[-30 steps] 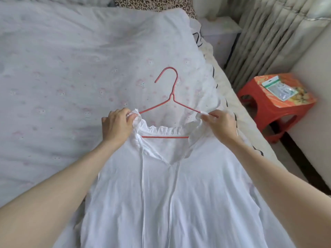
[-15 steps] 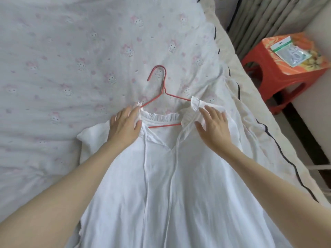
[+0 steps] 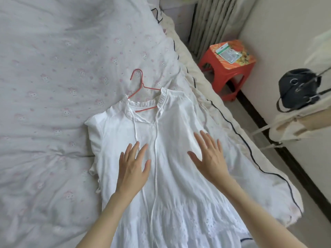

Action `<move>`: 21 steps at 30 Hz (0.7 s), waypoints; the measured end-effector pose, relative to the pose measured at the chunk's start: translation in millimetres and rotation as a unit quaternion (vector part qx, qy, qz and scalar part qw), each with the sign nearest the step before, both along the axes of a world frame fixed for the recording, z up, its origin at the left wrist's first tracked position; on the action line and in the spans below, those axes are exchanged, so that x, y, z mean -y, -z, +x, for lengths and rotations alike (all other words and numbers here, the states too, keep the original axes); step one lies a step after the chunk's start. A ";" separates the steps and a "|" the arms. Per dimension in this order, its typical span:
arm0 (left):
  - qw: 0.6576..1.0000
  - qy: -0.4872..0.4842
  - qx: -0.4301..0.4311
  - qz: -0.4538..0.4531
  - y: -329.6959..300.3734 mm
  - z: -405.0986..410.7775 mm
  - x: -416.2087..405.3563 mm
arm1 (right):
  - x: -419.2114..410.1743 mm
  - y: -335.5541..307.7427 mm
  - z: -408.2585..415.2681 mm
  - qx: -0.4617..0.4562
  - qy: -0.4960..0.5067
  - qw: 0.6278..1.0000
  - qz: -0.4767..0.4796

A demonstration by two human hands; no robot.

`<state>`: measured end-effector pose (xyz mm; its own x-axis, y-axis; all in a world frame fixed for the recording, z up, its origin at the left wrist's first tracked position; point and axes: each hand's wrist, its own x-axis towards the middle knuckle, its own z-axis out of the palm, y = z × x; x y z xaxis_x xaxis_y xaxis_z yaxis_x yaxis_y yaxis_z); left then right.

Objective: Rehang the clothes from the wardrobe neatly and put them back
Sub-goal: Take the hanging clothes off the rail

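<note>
The bed (image 3: 53,86), covered with a pale quilt printed with small pink figures, fills most of the view. A white dress (image 3: 172,176) lies flat, front up, on the bed's right half, its ruffled collar pointing toward the head of the bed and its eyelet skirt running off the bottom edge of the view. Two thin ties trail down from the dress's V-neck.

To the right of the dress, on the floor beside the bed, stands a red stool (image 3: 225,72) against a ribbed radiator (image 3: 213,20); a clear packet (image 3: 228,53) rests on top of the stool. Farther right of the dress, a dark bag (image 3: 299,88) hangs by the wall.

Both hands lie flat on the dress's chest, fingers straight and spread, gripping nothing. The left hand (image 3: 133,169) presses just left of the ties; the right hand (image 3: 210,156) presses to their right, well apart from the left.

A red wire hanger (image 3: 141,86) sits inside the dress's neckline, its lower bar visible through the opening, its hook resting on the quilt just above the collar.
</note>
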<state>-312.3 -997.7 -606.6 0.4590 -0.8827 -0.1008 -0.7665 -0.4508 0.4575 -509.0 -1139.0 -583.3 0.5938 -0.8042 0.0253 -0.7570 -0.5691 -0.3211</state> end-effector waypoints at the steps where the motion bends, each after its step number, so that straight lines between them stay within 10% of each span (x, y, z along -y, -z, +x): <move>1: 1.000 0.005 -0.011 0.003 -4.7 -10.2 -14.2 | -12.1 -11.9 -16.4 0.010 0.031 0.999 0.005; 12: 0.966 0.249 -0.029 -0.059 -78.1 -137.5 -89.4 | -213.3 -75.6 -210.7 0.027 0.303 0.952 -0.012; 21: 0.874 0.476 -0.036 -0.089 -112.3 -331.9 -118.4 | -383.7 -97.9 -377.1 0.041 0.550 0.833 -0.043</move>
<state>-644.2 -879.3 -494.3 -0.4935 -0.8662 0.0781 -0.7222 0.4581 0.5183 -886.1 -755.2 -485.3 -0.5068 -0.8545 0.1143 -0.8138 0.4304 -0.3905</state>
